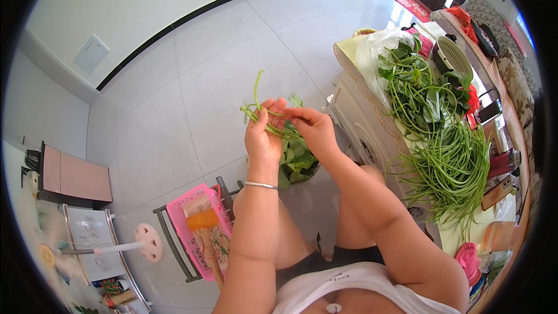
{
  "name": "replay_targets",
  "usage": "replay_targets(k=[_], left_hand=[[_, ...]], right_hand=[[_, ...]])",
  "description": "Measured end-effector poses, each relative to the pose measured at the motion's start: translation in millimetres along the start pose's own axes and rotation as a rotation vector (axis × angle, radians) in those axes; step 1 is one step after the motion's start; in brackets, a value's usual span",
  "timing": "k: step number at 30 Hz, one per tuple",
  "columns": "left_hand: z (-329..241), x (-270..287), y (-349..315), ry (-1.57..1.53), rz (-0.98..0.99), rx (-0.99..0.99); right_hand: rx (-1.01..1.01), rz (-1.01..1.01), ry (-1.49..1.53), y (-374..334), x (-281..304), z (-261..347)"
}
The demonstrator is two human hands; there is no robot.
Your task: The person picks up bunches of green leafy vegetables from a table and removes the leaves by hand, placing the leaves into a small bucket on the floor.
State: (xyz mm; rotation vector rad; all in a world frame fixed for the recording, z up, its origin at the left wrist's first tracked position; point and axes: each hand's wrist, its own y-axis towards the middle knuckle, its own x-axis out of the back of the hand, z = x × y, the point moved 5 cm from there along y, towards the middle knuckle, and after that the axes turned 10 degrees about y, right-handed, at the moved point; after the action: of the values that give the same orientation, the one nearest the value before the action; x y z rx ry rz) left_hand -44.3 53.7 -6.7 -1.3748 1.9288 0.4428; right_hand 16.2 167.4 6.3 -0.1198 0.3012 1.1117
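Note:
My left hand [267,126], with a silver bangle at its wrist, holds a few thin green stems [252,115] across its palm under the thumb. One stem curves upward past the fingers. Close beside it, my right hand [314,132] is closed in a pinch at the end of a stem near the left palm. The exact fingertip contact is small and partly hidden. Below both hands, between my knees, broad green leaves [297,161] lie heaped in a dark-rimmed container, partly covered by my arms.
To the right, a cloth-covered table [390,117] carries leafy vines [415,75], a pile of bare stems [450,166], a strainer basket [452,57], a phone [497,192] and a pink lid [468,261]. At left stand a pink basket [180,212] and a rack [99,238].

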Motion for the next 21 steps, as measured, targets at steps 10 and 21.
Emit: replay_targets(k=[10, 21], left_hand=[[-25, -15, -12, 0.176, 0.295, -0.18], [-28, -4, -9, 0.196, 0.201, -0.092]], right_hand=[[0.182, 0.27, -0.39, 4, -3, 2], [0.383, 0.512, -0.594, 5, 6, 15]])
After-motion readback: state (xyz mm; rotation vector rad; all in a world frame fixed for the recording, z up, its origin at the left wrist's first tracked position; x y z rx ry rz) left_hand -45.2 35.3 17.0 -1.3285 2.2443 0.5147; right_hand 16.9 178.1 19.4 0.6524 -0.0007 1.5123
